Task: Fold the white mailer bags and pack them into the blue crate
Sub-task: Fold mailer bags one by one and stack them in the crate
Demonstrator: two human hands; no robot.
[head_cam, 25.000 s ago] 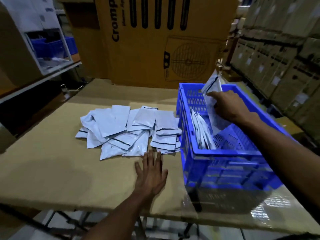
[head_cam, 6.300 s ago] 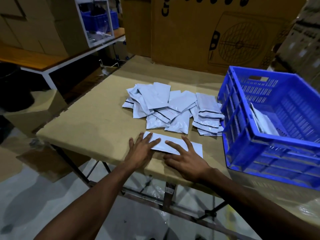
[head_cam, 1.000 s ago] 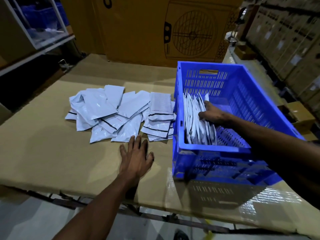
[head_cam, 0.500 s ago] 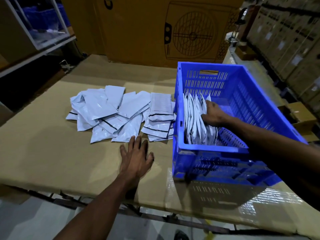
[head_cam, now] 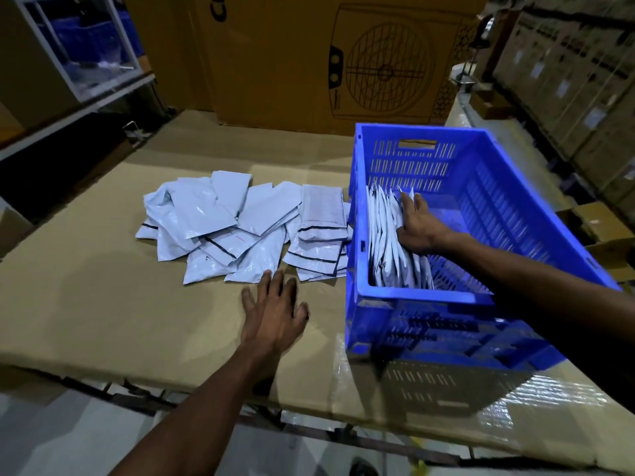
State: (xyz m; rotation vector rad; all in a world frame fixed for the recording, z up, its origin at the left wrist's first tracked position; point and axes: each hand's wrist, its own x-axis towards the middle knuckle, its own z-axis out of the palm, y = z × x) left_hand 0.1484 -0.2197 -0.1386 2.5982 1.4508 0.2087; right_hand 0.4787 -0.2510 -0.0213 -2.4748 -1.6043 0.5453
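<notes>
A loose heap of white mailer bags [head_cam: 240,228] lies on the cardboard-covered table [head_cam: 103,304], left of the blue crate [head_cam: 481,293]. Inside the crate, a row of folded mailer bags [head_cam: 385,242] stands on edge against its left wall. My right hand [head_cam: 417,226] reaches into the crate and presses flat against the right side of that row, fingers extended. My left hand [head_cam: 275,310] rests palm down on the table, fingers spread, just in front of the heap and touching its near edge.
A large brown carton [head_cam: 326,56] with a fan drawing stands behind the table. Stacked cartons [head_cam: 584,80] line the right side. A shelf with a blue bin [head_cam: 96,39] is at far left. The table's front edge is near my arms.
My right hand has slid a little further along the row of folded bags in the crate, pressing them toward the left wall. My left hand has stayed flat on the table.
</notes>
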